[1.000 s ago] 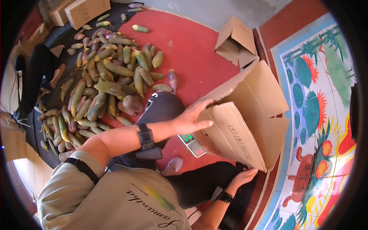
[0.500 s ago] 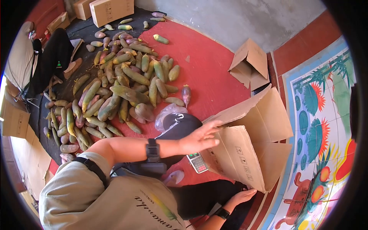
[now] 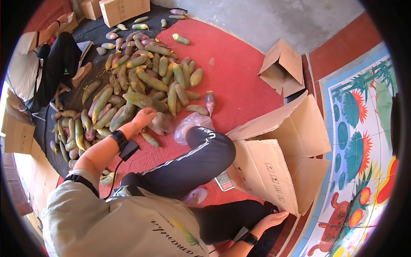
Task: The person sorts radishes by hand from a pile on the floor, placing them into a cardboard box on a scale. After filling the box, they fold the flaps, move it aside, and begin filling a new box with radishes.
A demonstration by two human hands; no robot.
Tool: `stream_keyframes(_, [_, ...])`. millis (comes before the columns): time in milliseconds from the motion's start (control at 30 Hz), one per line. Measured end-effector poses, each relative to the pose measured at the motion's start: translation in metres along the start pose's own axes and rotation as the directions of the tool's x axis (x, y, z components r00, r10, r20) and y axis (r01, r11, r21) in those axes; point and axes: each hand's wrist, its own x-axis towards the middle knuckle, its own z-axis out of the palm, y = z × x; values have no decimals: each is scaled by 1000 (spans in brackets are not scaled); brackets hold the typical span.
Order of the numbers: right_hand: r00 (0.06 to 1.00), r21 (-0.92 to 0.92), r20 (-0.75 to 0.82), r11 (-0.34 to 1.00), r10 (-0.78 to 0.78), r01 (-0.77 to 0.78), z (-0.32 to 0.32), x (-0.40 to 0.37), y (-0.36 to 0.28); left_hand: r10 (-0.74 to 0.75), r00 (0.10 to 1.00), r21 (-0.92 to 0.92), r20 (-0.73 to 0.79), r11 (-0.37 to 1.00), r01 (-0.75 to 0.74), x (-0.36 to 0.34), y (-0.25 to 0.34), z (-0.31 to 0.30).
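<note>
At the lower edge of the pile of green and purple radishes [image 3: 150, 81], my left hand [image 3: 144, 118] has its fingers curled against a round brownish radish [image 3: 162, 123]. My right hand [image 3: 274, 218] is at the lower corner of an open cardboard box [image 3: 261, 171], its fingers extended along the edge and its thumb against the cardboard. The box lies tilted with its flaps spread, and its inside is mostly hidden. Partly under the box is a scale with a keypad [image 3: 224, 181].
A clear plastic bag [image 3: 188, 128] lies by my bent knee [image 3: 214, 143]. Another open box [image 3: 282, 68] stands near the wall. A co-worker [image 3: 58, 64] sits at the left beyond the pile. More boxes [image 3: 124, 10] are at the back, and a tiled mural [image 3: 355, 150] covers the right.
My left hand has moved left from the box's flap to the radish pile, its spread fingers now curled. My right hand stays at the box corner. The co-worker's arm has come into view.
</note>
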Motion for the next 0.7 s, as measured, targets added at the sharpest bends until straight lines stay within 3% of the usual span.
stream_keyframes(67, [999,34,-49,999,11,-10,3,0,-5,-73,997,88,-36,993,76,0,-24,-7])
stream_keyframes(133, [998,40,-44,998,42,-40,4,-1,-13,-249,965,151,-84,954,260,-7,-40,-9])
stream_keyframes(167, [996,49,-45,996,70,-68,3,-1,-15,-254,964,150,-81,953,264,-2,-64,-12])
stream_keyframes(200, [997,43,-44,997,68,-67,3,-1,-14,-56,996,601,72,799,1,12,-103,-17])
stream_keyframes(233, [996,38,-45,997,73,-71,3,-1,-11,54,953,859,299,421,-293,25,-140,-20])
stream_keyframes(267, [996,35,-46,997,77,-75,3,0,-11,42,846,846,531,-69,-528,24,-142,-18])
stream_keyframes(300, [996,30,-43,997,74,-73,2,0,-11,40,846,846,532,-64,-529,21,-145,-17])
stream_keyframes(367, [996,11,-54,997,71,-70,2,-1,-13,-220,941,916,256,367,-164,-10,-101,-11])
stream_keyframes(400, [997,7,-48,998,67,-67,2,0,-14,-225,940,915,256,372,-160,3,-135,-12])
stream_keyframes(467, [994,-6,-72,997,76,-77,2,0,-17,-365,860,916,357,-46,-400,38,-224,-13])
stream_keyframes(500, [995,-11,-68,997,74,-75,2,-1,-19,-369,857,915,359,-41,-401,32,-214,-9])
stream_keyframes(567, [994,-46,-74,996,75,-78,2,-2,-25,-415,894,929,170,371,-4,7,-162,1])
stream_keyframes(700, [992,-68,-82,993,95,-101,-1,2,-14,-248,962,863,117,505,26,-14,-136,18])
